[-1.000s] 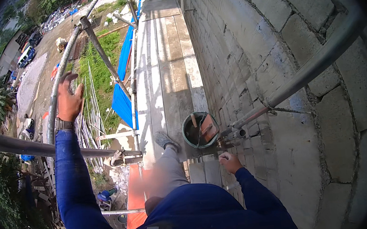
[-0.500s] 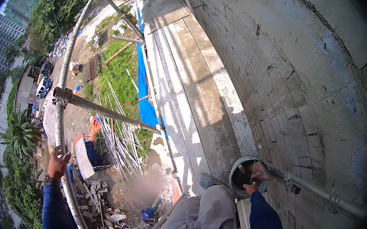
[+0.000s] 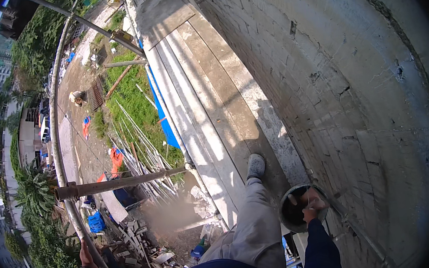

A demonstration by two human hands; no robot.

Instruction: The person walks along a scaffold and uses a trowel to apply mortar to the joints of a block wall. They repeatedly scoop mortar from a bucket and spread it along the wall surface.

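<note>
My right hand (image 3: 311,211) is closed on the handle of a round bucket (image 3: 287,222) beside the wall. Inside the dark bucket are a flat reddish piece (image 3: 314,197) and a short pale stick-like end (image 3: 292,200), perhaps a tool handle. My left hand (image 3: 86,257) is at the curved scaffold pipe (image 3: 54,124) on the outer side, its fingers against the pipe and partly hidden. One foot in a grey shoe (image 3: 255,166) is planted on the plank walkway (image 3: 222,107).
A concrete block wall (image 3: 324,80) bounds the right side. A cross pipe (image 3: 120,183) juts out at the left, and a rail pipe (image 3: 164,102) edges the planks. Far below lie scrap boards (image 3: 138,252), long poles (image 3: 137,147) and a crouching person (image 3: 77,97).
I have moved forward along the planks, and one foot has stepped ahead. The bucket came along in my right hand. My left hand is now lower in view, past the cross pipe's joint.
</note>
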